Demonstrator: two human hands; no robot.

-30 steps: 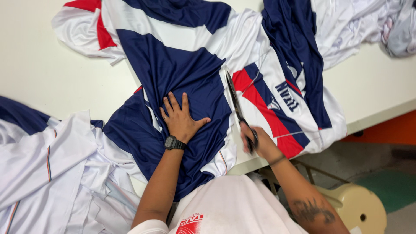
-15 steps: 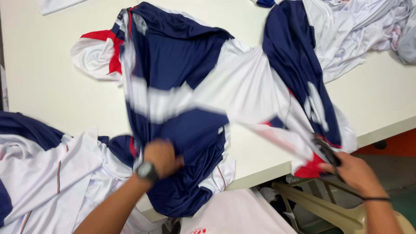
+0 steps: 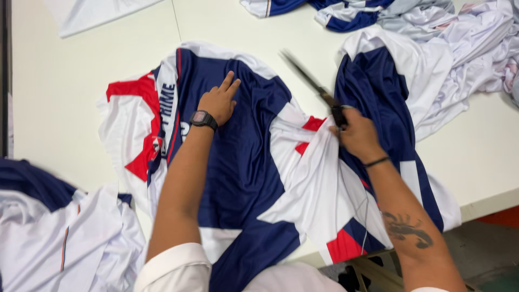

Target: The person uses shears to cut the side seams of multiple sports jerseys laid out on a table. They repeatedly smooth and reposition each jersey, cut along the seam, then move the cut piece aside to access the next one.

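At the far left a heap of white and navy garments lies on the bench. The left hand presses flat and open, holding nothing, on the navy, white and red jersey spread out. Just right of it, the right hand has its grip closed around scissors, blades raised above the cloth; no cut shows yet. More garments lie beyond.

A big white table fills most of the view, bright under even light. Past its near edge, low on the right, a dark green floor shows, with an orange strip just under the table edge.
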